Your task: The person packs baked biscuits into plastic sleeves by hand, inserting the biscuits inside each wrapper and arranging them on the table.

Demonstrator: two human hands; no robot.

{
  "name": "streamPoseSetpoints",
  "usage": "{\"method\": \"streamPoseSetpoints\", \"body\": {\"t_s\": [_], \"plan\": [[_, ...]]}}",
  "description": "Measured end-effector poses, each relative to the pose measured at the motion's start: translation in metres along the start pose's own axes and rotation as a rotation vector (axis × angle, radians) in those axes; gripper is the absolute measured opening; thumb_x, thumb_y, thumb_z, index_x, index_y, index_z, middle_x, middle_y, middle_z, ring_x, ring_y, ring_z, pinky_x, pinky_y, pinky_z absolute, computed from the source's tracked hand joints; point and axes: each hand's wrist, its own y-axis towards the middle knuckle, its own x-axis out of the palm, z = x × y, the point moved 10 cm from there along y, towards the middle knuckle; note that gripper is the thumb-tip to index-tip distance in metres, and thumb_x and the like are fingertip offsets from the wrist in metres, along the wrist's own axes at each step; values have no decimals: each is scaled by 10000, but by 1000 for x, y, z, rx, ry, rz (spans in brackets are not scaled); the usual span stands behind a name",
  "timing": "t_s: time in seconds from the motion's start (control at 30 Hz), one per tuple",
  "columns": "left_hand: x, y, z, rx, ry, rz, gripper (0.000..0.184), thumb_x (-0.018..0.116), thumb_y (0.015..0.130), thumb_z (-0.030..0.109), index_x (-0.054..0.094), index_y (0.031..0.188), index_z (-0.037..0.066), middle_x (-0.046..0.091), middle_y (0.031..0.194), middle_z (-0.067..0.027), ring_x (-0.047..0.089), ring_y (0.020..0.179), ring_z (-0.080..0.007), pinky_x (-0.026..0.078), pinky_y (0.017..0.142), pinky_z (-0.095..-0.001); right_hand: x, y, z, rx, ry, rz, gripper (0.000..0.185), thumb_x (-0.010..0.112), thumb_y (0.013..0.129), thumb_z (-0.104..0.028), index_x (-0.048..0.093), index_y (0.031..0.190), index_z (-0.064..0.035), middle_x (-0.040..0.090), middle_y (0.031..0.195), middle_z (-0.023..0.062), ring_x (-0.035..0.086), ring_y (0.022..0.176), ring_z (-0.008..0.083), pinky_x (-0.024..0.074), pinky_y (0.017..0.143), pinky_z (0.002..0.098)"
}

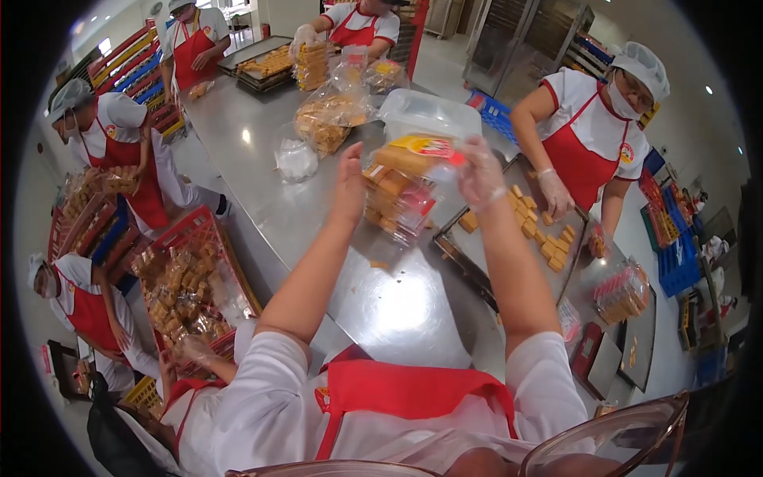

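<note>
Over the steel table, my gloved right hand pinches the red end of a clear bag of bread pieces with a yellow and red label. The bag is slightly blurred. My left hand is upright at the bag's left side, fingers stretched; whether it touches the bag I cannot tell. Beneath the bag, several packed bags are piled up, partly hidden. To their left stands a clear round tub. A larger bag of bread pieces lies behind it.
A translucent plastic bin stands beyond my hands. To the right, a co-worker's gloved hand reaches over a metal tray of bread pieces. A red crate full of packs is at the left. Other co-workers stand around the table.
</note>
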Motion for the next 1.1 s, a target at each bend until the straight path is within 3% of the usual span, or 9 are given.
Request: {"method": "streamPoseSetpoints", "body": {"t_s": [0.1,0.2,0.3,0.4,0.53,0.63,0.73,0.93,1.1], "plan": [[7,2,-9,147,306,-96,376,420,895,355,466,1149,82,499,1138,-103,430,1097,-217,311,941,-339,0,24,68,166,-197,-99,301,571,740,-109,436,1008,-84,508,800,45,504,537,121,422,419,285],[4,-5,-4,254,321,-19,262,500,863,230,514,1036,34,518,1033,-104,468,1005,-189,369,874,-313,-10,21,64,125,-615,32,322,575,759,-185,473,1045,-77,555,821,87,567,636,195,466,542,321],[2,-12,-7,192,102,117,234,494,866,239,538,965,31,520,990,-87,473,978,-174,381,837,-293,13,15,28,-558,-1218,45,383,579,779,-280,505,1086,-62,583,963,146,590,808,278,461,718,347],[-8,-7,-24,80,38,258,245,470,881,251,537,930,20,532,963,-87,489,937,-176,390,810,-289,16,10,41,-127,-1216,46,438,569,786,-371,535,1100,-68,540,1109,173,538,983,304,398,863,343],[-9,0,-30,98,136,216,271,433,900,260,531,970,16,550,942,-97,511,896,-184,395,805,-293,10,21,63,-171,-827,-41,460,511,816,-433,522,1119,-88,559,1063,191,527,1001,312,395,860,351],[-11,0,-34,118,143,224,290,412,908,263,525,993,9,551,944,-107,513,895,-190,394,810,-295,39,-2,11,-758,-1605,142,458,497,838,-412,496,1125,-54,585,1003,181,550,965,281,400,847,325],[-7,-1,-29,165,97,286,319,379,917,272,511,1016,-1,529,986,-111,489,942,-186,374,841,-293,15,29,44,-160,-1071,-41,433,492,845,-405,515,1082,-43,589,988,162,547,964,264,396,849,314],[-6,-7,-18,215,129,377,312,363,920,268,480,1016,-5,478,1008,-111,449,968,-193,342,872,-299,6,38,62,-27,-934,-87,504,449,837,-475,537,1064,-34,578,1037,179,543,980,273,393,852,332],[2,-5,-31,197,116,391,338,323,927,287,468,994,-11,494,939,-113,456,920,-189,353,837,-299,31,9,37,59,-1219,-57,590,439,808,-538,516,1109,-36,555,1083,187,516,1031,283,369,887,332]]}}
